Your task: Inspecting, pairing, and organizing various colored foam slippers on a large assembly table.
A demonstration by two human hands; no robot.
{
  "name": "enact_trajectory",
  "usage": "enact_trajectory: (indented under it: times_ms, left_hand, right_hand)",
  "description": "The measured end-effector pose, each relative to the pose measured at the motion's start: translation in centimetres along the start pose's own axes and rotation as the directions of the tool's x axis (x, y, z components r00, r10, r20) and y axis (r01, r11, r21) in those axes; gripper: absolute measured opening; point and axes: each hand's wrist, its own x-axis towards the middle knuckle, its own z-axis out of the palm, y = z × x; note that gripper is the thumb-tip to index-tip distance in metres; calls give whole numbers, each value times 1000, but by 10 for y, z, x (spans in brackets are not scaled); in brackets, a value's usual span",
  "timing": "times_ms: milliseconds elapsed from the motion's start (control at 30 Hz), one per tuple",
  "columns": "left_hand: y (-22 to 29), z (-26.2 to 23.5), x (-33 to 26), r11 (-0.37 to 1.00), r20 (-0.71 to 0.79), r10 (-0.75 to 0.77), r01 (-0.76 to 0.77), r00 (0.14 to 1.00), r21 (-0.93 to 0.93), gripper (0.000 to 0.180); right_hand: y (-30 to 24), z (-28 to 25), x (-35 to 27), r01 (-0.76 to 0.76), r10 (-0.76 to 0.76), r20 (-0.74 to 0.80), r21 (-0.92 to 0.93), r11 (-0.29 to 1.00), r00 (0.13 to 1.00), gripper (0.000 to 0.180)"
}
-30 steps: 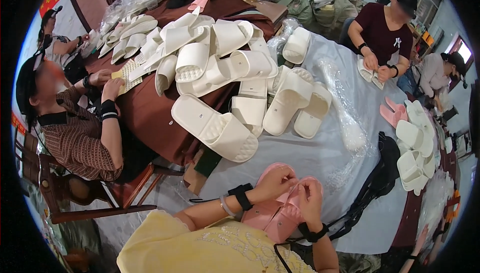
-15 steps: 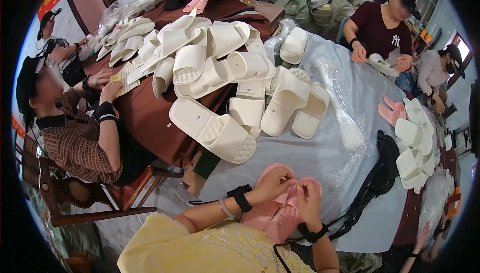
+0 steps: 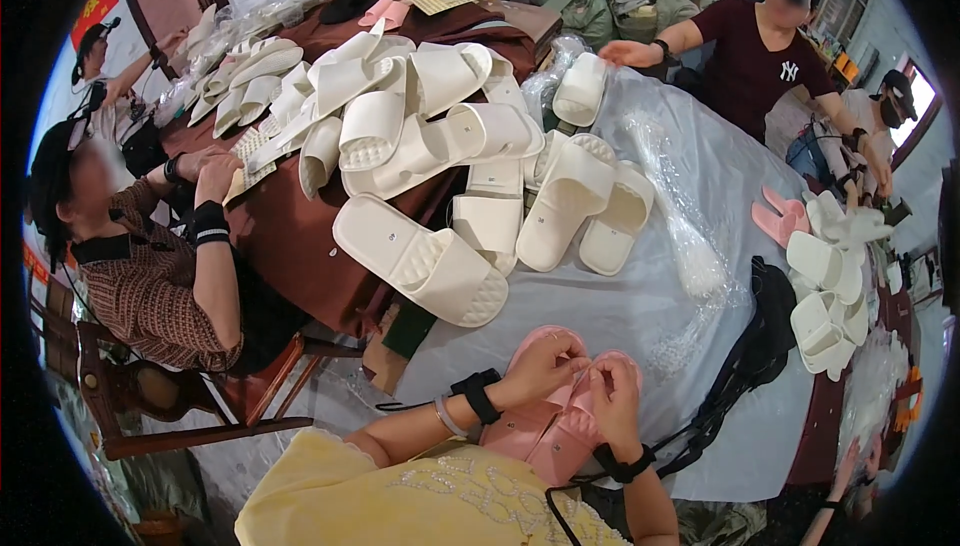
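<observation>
Pink foam slippers (image 3: 545, 426) sit in both our hands, low centre of the head view, just above our yellow top (image 3: 400, 496). Left hand (image 3: 543, 366): fingers curled over the upper strap, gripping it. Right hand (image 3: 612, 401): fingers bent onto the same pair from the right side, pinching near the strap edge. Fingertips of both hands nearly meet over the slippers. Black bands on both our wrists, plus a thin bracelet (image 3: 445, 418) on the left.

Outward: we hold the pair at the near edge of the table with the pale grey cover (image 3: 640, 316). Cream slippers (image 3: 420, 258) lie just beyond our hands, soles up, with a big loose pile (image 3: 420, 116) of the same kind further back on a dark red cloth (image 3: 290, 236). Clear plastic bags (image 3: 680, 216) lie to the right of the pile. Black strap (image 3: 745, 346) hangs over the right table edge. More cream slippers (image 3: 830, 286) and one pink pair (image 3: 780, 218) sit far right.

Person in a brown patterned top (image 3: 140, 286) sits left on a wooden chair (image 3: 190, 396). Person in a maroon shirt (image 3: 760, 51) reaches across at the far side.
</observation>
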Motion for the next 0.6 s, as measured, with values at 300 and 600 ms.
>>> enact_trajectory:
  times_ms: [300,600]
  left_hand:
    - [-1,-5,3,945,160,50,-99,986,313,12]
    - [1,-4,2,993,76,-9,-1,997,121,13]
  right_hand:
    - [0,0,2,10,-10,-20,-10,1000,1000,6]
    - [2,1,3,38,-38,-19,-4,999,999,6]
